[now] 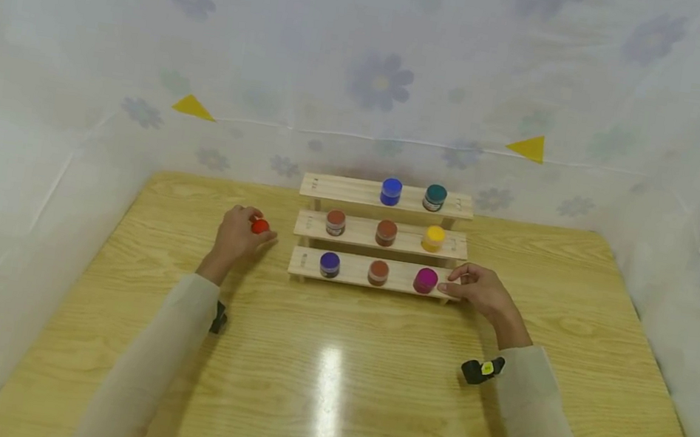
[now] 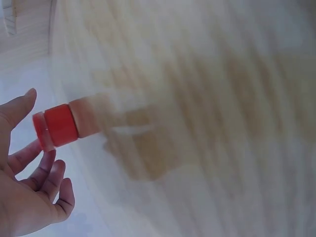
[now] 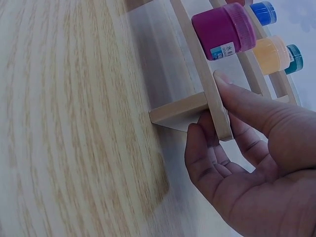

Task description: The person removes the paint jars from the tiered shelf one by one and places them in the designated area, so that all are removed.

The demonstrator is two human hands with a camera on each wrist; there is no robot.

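Observation:
A small red paint jar (image 1: 260, 226) stands on the table left of a three-tier wooden rack (image 1: 352, 270). My left hand (image 1: 240, 235) is around this jar; in the left wrist view, fingertips meet the red jar (image 2: 60, 124) and the thumb stands apart from it. At the rack's lower right end, my right hand (image 1: 479, 290) grips the bottom shelf (image 3: 217, 106), thumb on one face and fingers curled behind the end. Just beside the thumb sits a magenta paint jar (image 3: 219, 32) on that shelf.
The top tier carries a blue jar (image 1: 391, 191) and a green jar (image 1: 435, 198). Two brown jars and a yellow jar (image 1: 434, 238) are on the middle tier. A dark blue jar (image 1: 329, 265) and a brown jar (image 1: 378, 272) share the bottom one. A flowered sheet (image 1: 321, 43) hangs behind the table.

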